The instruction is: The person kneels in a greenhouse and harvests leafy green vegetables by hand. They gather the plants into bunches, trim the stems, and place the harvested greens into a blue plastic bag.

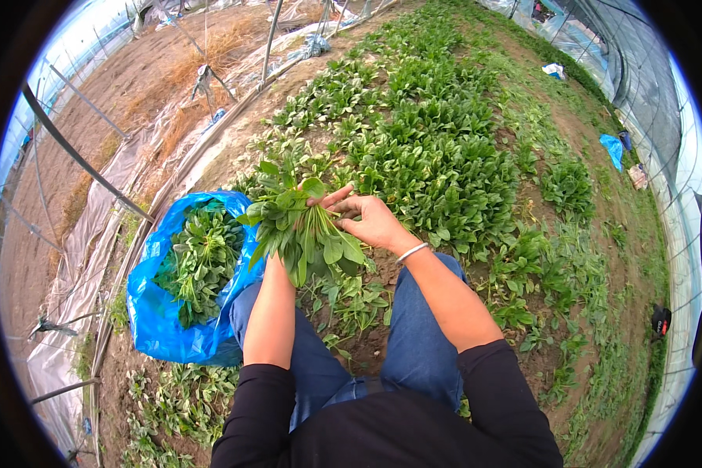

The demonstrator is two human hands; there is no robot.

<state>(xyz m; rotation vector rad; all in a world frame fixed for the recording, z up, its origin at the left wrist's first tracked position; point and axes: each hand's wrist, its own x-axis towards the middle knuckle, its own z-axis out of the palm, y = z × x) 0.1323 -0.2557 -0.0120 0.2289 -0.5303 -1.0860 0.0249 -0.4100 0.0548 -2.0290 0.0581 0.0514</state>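
Observation:
My left hand [334,196] holds a bunch of leafy greens [304,234] that look like spinach, raised between my knees. The leaves fan out towards me and hide most of this hand; a few fingers show past the stems. With its fingertips at the stems on the bunch's right side, my right hand [374,219] is bent inward. Whether it pinches a stem is too small to tell. Close by on the left, a blue plastic bag [146,310] stands wide-mouthed against my leg. More cut greens [205,257] lie heaped inside it.
Dense rows of growing greens [439,158] stretch away ahead. Loose leaves [357,304] lie on soil between my legs. Plastic sheeting [88,234] and a curved metal hoop [82,155] flank the left side. A light-blue plastic piece [612,151] lies by the right-hand film wall [673,234].

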